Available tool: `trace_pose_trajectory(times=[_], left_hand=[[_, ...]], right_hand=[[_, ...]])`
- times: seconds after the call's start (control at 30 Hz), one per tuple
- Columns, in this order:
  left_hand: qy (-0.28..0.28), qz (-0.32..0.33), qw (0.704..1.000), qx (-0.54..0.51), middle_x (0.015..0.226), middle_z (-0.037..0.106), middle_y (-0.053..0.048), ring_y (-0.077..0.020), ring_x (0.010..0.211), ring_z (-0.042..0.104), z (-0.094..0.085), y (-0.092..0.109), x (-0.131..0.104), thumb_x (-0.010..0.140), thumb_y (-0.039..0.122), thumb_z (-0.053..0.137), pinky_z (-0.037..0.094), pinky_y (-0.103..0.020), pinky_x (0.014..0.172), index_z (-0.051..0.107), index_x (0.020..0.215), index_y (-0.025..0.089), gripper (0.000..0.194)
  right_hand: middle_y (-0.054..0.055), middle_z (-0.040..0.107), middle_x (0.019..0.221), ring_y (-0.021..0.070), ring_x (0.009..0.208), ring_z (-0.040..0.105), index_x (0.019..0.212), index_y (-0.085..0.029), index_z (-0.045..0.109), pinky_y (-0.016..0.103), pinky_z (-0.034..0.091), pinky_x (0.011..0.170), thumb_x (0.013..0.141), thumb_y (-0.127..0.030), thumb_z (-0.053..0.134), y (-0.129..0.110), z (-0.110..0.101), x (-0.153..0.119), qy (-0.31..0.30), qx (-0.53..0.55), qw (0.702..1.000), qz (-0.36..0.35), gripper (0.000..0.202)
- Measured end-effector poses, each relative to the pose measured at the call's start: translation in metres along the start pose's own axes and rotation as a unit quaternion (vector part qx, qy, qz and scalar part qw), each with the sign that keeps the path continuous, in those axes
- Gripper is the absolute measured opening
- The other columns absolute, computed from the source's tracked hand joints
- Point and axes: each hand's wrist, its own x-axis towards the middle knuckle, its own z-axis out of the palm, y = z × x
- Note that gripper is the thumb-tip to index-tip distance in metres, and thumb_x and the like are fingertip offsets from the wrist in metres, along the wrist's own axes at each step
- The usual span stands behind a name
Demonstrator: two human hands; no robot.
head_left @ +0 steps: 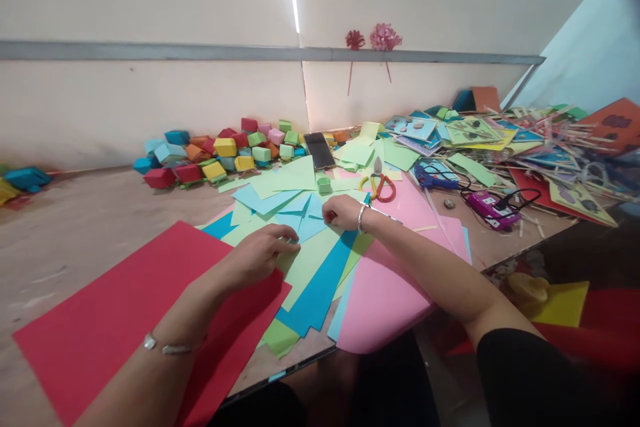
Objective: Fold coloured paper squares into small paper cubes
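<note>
My left hand (265, 250) is over the pile of paper pieces, its fingers apart and curved, with nothing seen between them. Under my left forearm lies a large red sheet (135, 300). My right hand (340, 212) has its fingers closed above light blue paper pieces (265, 200); what they hold, if anything, is hidden. A small green folded paper piece (325, 185) sits just beyond my right hand. Pale green sheets (287, 175) and dark blue strips (320, 287) spread around both hands. Pink sheets (387, 300) lie beneath my right forearm.
Scissors (379, 183) and a phone (320, 150) lie beyond my right hand. Many colored paper cubes (225, 147) are piled at the back left. At right are a blue glue gun (435, 177), a purple device (493, 209) with a cable, and stacked cards and sticks.
</note>
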Motion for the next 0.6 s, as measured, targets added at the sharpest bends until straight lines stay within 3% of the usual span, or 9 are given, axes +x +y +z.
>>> trace_pose_trajectory(times=[0.13,0.27,0.47,0.6], left_hand=[[0.013,0.002,1.0,-0.011,0.114,0.07,-0.01,-0.0265,0.106,0.063,-0.002,0.011,0.002,0.082,0.012,0.042,0.051,-0.037,0.085,0.078,0.099,0.021,0.04],[0.053,-0.014,0.998,-0.035,0.103,0.07,-0.011,-0.024,0.094,0.064,0.002,0.017,0.006,0.088,0.029,0.052,0.051,-0.036,0.081,0.073,0.086,0.019,0.024],[0.072,-0.039,0.996,-0.018,0.098,0.07,-0.01,-0.024,0.09,0.064,0.01,0.013,0.011,0.087,0.034,0.058,0.049,-0.034,0.075,0.066,0.075,0.018,0.021],[0.104,-0.057,0.993,-0.013,0.1,0.069,-0.01,-0.0256,0.091,0.064,0.012,0.014,0.011,0.082,0.035,0.065,0.05,-0.035,0.074,0.066,0.093,0.019,0.02]], right_hand=[[0.013,0.067,0.116,0.0222,0.101,0.065,0.11,-0.013,0.07,0.026,0.044,0.07,0.081,-0.004,0.063,-0.006,-0.002,-0.005,0.006,-0.125,0.987,-0.1,0.031],[0.013,0.07,0.105,0.0254,0.094,0.068,0.103,-0.012,0.071,0.03,0.047,0.068,0.086,-0.004,0.055,-0.02,-0.007,-0.011,-0.056,-0.244,0.96,-0.124,0.024],[0.014,0.071,0.103,0.0254,0.093,0.07,0.104,-0.014,0.069,0.031,0.049,0.069,0.09,-0.006,0.05,-0.027,-0.004,-0.011,-0.053,-0.279,0.951,-0.123,0.025],[0.015,0.072,0.098,0.0259,0.092,0.07,0.1,-0.013,0.069,0.032,0.047,0.071,0.085,-0.008,0.056,-0.025,-0.002,-0.012,-0.008,-0.255,0.96,-0.117,0.02]])
